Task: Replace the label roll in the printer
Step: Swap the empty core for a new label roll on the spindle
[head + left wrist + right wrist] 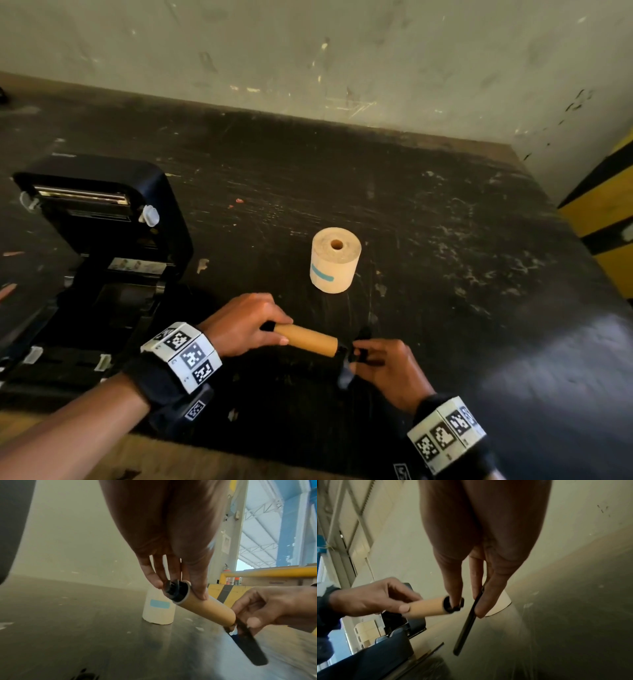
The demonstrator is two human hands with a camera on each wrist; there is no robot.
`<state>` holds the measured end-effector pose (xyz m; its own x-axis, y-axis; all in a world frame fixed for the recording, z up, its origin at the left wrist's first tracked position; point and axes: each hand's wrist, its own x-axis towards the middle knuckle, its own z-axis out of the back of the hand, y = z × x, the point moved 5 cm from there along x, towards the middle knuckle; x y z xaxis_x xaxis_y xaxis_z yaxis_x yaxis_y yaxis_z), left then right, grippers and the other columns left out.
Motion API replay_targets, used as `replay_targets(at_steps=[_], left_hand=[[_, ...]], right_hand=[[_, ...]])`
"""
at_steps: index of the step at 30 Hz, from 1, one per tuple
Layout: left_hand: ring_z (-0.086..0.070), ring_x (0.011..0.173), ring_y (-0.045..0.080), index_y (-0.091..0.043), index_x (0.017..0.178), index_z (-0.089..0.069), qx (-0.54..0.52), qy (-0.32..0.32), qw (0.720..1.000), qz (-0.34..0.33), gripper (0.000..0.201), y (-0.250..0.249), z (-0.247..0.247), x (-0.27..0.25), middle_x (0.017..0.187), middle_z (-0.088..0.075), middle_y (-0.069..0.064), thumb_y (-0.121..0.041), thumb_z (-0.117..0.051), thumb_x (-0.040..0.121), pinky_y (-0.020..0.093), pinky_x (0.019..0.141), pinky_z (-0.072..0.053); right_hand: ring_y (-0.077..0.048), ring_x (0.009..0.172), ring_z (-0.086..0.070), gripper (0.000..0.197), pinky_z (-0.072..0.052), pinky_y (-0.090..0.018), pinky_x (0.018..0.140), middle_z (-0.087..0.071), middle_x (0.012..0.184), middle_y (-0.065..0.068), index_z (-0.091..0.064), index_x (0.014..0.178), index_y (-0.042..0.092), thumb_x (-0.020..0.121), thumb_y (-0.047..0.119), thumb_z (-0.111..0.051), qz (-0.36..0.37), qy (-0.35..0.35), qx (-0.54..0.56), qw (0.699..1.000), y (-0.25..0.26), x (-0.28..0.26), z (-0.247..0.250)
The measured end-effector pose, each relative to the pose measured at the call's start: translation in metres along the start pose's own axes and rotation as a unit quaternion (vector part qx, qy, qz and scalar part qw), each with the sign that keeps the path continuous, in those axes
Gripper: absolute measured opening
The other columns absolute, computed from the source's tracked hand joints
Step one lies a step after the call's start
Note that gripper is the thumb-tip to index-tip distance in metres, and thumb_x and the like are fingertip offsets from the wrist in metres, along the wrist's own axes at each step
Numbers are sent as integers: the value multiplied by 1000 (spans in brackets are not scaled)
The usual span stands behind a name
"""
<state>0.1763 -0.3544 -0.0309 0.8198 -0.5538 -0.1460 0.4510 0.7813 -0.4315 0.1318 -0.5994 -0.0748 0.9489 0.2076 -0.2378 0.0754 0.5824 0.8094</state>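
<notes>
My left hand [246, 325] grips one end of an empty brown cardboard core [306, 340], held level above the table. A black spindle runs through the core; its end [173, 590] sticks out by my left fingers. At the core's other end my right hand [387, 366] pinches a flat black spindle plate [248, 643], seen edge-on as a dark plate [467, 626] in the right wrist view. A full pale label roll [335, 260] with a blue tape strip stands upright behind the hands. The black printer [102, 240] sits at left with its lid raised and its bay empty.
The dark scuffed table [445, 240] meets a pale wall [308, 51] at the back. A yellow and black striped barrier [606, 212] stands off the table's right side. The table's front edge [239, 452] runs under my wrists.
</notes>
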Motion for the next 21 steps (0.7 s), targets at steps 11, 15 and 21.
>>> replay_targets(at_steps=[11, 15, 21], left_hand=[[-49, 105, 3, -27, 122, -58, 47, 16, 997, -55, 38, -36, 7, 5, 113, -63, -10, -38, -60, 86, 32, 87, -47], [-54, 101, 4, -31, 118, -60, 34, 5, 999, 12, 36, -2, 12, 3, 110, -62, -9, -38, -64, 83, 30, 89, -46], [-65, 88, 13, -23, 94, -71, 36, 5, 997, 71, 13, 30, 4, 10, 91, -71, -2, -28, -63, 85, 25, 77, -47]], right_hand=[[-2, 85, -62, 22, -50, -13, 75, -65, 89, 9, -69, 104, 24, 82, 24, -70, 82, -35, -49, 995, 5, -14, 1], [2, 78, -64, 13, -49, -11, 67, -68, 82, 6, -71, 96, 23, 83, 23, -69, 36, -13, -53, 998, -9, -13, 18], [-10, 77, -68, 11, -57, -28, 74, -71, 86, -6, -72, 89, 21, 87, 27, -64, -32, 60, -79, 995, -20, -10, 19]])
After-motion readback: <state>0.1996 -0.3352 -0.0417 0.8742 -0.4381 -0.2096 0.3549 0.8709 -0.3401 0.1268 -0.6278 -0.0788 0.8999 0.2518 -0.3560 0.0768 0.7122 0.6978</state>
